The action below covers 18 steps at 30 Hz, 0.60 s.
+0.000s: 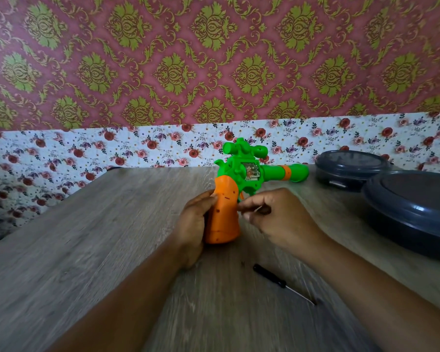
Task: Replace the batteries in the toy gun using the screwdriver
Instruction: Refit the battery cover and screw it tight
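Observation:
The toy gun [241, 171] has a green body and barrel and an orange handle, and stands upright on the wooden table [87, 250] with its barrel pointing right. My left hand [191, 224] grips the orange handle from the left. My right hand [272, 217] is at the handle's right side with thumb and fingertips pinched together; something small and thin seems to be between them, too blurred to name. A black-handled screwdriver [281, 282] lies loose on the table in front of my right wrist, tip pointing right.
Two dark grey round lidded containers stand at the right, one near [414, 212] and one farther back [351, 168]. A patterned wall rises directly behind the table's far edge.

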Each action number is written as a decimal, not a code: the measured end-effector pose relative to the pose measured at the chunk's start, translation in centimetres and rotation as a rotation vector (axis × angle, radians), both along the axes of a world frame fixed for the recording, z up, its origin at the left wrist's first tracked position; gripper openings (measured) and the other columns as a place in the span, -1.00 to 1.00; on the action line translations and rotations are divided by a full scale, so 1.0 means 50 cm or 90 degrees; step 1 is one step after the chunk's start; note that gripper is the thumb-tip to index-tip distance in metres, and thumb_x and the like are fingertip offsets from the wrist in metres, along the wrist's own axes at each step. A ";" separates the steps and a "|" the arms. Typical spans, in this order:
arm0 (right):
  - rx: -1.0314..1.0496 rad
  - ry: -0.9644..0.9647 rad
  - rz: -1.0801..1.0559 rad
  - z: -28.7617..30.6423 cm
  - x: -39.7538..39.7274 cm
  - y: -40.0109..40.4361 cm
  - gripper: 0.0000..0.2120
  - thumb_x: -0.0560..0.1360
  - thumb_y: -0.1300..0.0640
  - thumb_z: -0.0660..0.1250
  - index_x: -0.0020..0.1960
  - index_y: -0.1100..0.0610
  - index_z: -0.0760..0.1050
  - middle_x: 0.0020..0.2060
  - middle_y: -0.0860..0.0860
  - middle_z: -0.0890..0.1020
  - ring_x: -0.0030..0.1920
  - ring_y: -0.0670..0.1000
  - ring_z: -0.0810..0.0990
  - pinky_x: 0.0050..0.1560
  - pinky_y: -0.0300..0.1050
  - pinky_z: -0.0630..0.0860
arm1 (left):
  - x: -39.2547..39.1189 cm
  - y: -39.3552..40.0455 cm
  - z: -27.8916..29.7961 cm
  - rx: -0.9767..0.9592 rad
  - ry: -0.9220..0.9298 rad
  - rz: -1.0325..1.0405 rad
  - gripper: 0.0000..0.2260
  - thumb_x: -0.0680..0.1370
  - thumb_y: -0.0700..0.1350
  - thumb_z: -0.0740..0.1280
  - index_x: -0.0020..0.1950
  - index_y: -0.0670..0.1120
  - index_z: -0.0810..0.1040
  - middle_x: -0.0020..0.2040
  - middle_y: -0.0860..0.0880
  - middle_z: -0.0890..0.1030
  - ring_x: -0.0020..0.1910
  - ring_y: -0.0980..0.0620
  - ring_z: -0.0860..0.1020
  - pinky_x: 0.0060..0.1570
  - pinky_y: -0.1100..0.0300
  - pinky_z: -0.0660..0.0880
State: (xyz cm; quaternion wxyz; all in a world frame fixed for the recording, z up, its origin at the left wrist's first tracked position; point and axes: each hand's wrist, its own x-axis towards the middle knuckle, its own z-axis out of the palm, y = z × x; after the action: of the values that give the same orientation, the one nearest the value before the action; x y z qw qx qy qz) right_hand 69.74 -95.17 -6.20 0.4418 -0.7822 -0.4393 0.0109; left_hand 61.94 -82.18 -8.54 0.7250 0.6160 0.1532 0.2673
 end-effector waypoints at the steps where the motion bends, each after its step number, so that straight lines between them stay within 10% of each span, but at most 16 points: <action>1: -0.017 0.030 0.011 -0.006 -0.005 0.005 -0.79 0.44 0.26 0.38 0.06 0.12 0.63 -0.29 -0.11 0.58 -0.38 -0.27 0.46 -0.27 -0.45 0.33 | 0.001 0.002 -0.001 -0.002 -0.001 -0.002 -0.79 0.60 -0.13 0.12 0.15 -0.05 0.51 0.06 -0.14 0.62 0.03 -0.12 0.57 0.07 -0.01 0.50; 7: 0.054 0.257 -0.025 -0.014 -0.042 0.023 -0.83 0.46 0.28 0.34 0.00 0.10 0.59 0.21 0.13 0.56 0.22 0.10 0.52 0.15 0.10 0.52 | 0.005 0.011 -0.010 -0.015 -0.002 -0.016 -0.77 0.60 -0.15 0.10 0.01 -0.02 0.56 -0.01 -0.08 0.66 -0.01 -0.06 0.61 -0.02 0.10 0.54; 10: 0.108 0.394 -0.006 -0.009 -0.056 0.025 -0.79 0.48 0.35 0.29 -0.21 0.07 0.50 0.25 0.13 0.51 0.12 0.10 0.55 -0.12 -0.12 0.58 | 0.005 0.012 -0.009 -0.033 0.000 -0.015 -0.74 0.60 -0.15 0.09 0.18 -0.09 0.51 0.17 -0.21 0.59 0.17 -0.19 0.55 0.14 -0.03 0.48; 18: 0.156 0.613 0.038 0.003 -0.032 0.017 -0.77 0.52 0.43 0.15 0.09 0.34 0.50 -0.13 0.16 0.58 -0.18 0.02 0.54 -0.19 -0.18 0.47 | 0.005 0.015 -0.012 -0.078 0.011 -0.043 -0.65 0.61 -0.07 0.07 0.33 -0.11 0.44 0.18 -0.20 0.59 0.11 -0.18 0.58 0.08 -0.05 0.52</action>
State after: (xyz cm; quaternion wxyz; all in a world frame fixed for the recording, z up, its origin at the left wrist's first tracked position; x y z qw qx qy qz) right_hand 68.15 -94.34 -6.04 0.6825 -0.6177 -0.2056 0.3323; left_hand 62.20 -81.44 -9.13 0.7684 0.5778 0.1546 0.2277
